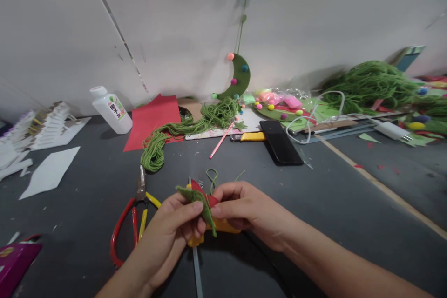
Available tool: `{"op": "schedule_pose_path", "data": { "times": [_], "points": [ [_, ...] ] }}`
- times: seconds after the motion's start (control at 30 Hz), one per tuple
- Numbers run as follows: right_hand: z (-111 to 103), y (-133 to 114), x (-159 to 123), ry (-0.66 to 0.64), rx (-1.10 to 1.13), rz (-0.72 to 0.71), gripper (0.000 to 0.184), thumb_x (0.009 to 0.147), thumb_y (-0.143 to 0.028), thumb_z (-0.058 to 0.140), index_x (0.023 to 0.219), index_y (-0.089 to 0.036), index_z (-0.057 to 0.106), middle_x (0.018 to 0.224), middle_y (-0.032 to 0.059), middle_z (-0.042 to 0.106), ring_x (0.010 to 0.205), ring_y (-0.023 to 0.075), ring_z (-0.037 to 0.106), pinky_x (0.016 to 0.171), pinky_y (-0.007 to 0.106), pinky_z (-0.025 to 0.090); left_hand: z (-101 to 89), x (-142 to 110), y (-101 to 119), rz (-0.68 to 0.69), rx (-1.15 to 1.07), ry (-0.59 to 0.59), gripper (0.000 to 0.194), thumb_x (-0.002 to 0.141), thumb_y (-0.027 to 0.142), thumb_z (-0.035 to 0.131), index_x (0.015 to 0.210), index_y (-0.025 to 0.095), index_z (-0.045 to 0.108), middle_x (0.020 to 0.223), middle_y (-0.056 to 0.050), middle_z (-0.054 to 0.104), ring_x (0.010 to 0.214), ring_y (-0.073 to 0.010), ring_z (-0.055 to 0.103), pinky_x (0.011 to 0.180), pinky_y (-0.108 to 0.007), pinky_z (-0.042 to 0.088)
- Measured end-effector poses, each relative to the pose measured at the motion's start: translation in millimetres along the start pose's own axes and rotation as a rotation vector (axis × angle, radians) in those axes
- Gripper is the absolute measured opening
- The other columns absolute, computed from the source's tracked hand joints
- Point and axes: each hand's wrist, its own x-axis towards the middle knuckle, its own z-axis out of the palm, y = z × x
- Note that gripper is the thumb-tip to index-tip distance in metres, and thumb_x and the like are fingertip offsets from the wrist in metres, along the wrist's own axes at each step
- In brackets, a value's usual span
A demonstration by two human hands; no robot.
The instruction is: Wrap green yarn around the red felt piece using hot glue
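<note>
Above the dark table, my left hand [181,219] is closed on a green felt piece [199,202], thumb on its near face. My right hand [244,207] pinches a red felt piece [199,188] that lies against the green one; its fingertips hide part of the red edge. Thin green yarn [211,177] rises behind the felt pieces. Under both hands lies a yellow glue gun [225,226], mostly covered, with a pale glue stick [197,270] poking out toward me. Red-and-yellow-handled scissors [140,191] lie beside my left hand, blades pointing away.
Behind are a white bottle [113,111], red sheet [153,121], green yarn skein [153,151], pink pencil [221,140], yellow cutter [253,136] and black phone [280,143]. A green felt moon [240,77] with pompoms hangs at the white partition [174,32]. A charger [391,129] lies right.
</note>
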Motion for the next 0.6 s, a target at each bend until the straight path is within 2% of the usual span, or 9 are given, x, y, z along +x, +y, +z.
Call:
{"op": "schedule_pose_path", "data": {
  "times": [0.23, 0.37, 0.47, 0.53, 0.6],
  "points": [
    [-1, 3, 1, -0.064, -0.04, 0.055, 0.03, 0.063, -0.036, 0.077, 0.055, -0.018, 0.054, 0.044, -0.0077, 0.044, 0.041, 0.0044, 0.028, 0.04, 0.021, 0.013, 0.6, 0, 2, 0.016, -0.012, -0.086, 0.013, 0.07, 0.024, 0.081, 0.077, 0.014, 0.076, 0.06, -0.001, 0.065, 0.054, -0.0065, 0.054, 0.053, -0.014, 0.043],
    [-3, 3, 2, -0.109, -0.139, 0.032, 0.023, 0.067, -0.033, 0.072, 0.059, -0.016, 0.059, 0.048, -0.0069, 0.046, 0.043, 0.0048, 0.032, 0.042, 0.021, 0.019, 1.0, -2, 2, 0.1, 0.07, -0.148, 0.008, 0.076, 0.024, 0.075, 0.079, 0.016, 0.076, 0.064, -0.002, 0.068, 0.053, -0.0075, 0.057, 0.054, -0.016, 0.046],
    [-4, 1, 1, -0.097, -0.208, -0.052, 0.018, 0.069, -0.031, 0.069, 0.063, -0.016, 0.062, 0.055, -0.0047, 0.051, 0.049, 0.0067, 0.038, 0.046, 0.021, 0.025, -3.4, -5, 3, 0.318, 0.266, -0.143, 0.007, 0.081, 0.019, 0.07, 0.078, 0.021, 0.075, 0.076, -0.003, 0.073, 0.061, -0.0116, 0.064, 0.061, -0.02, 0.052],
    [-5, -2, -2, -0.071, -0.319, -0.142, 0.016, 0.073, -0.029, 0.068, 0.066, -0.015, 0.066, 0.063, -0.0019, 0.057, 0.056, 0.0094, 0.047, 0.053, 0.022, 0.033, -8.9, -9, 4, 0.574, 0.494, -0.181, 0.014, 0.084, 0.014, 0.065, 0.082, 0.024, 0.075, 0.085, -0.003, 0.075, 0.073, -0.0152, 0.069, 0.068, -0.023, 0.055],
    [-5, -8, -7, 0.012, -0.469, -0.298, 0.009, 0.075, -0.022, 0.067, 0.071, -0.015, 0.07, 0.073, 0.0005, 0.061, 0.068, 0.0133, 0.056, 0.064, 0.025, 0.042, -14.8, -13, 4, 0.871, 0.737, -0.261, 0.021, 0.086, 0.011, 0.062, 0.097, 0.025, 0.074, 0.094, -0.004, 0.076, 0.087, -0.0173, 0.07, 0.077, -0.023, 0.055]
  ]
}}
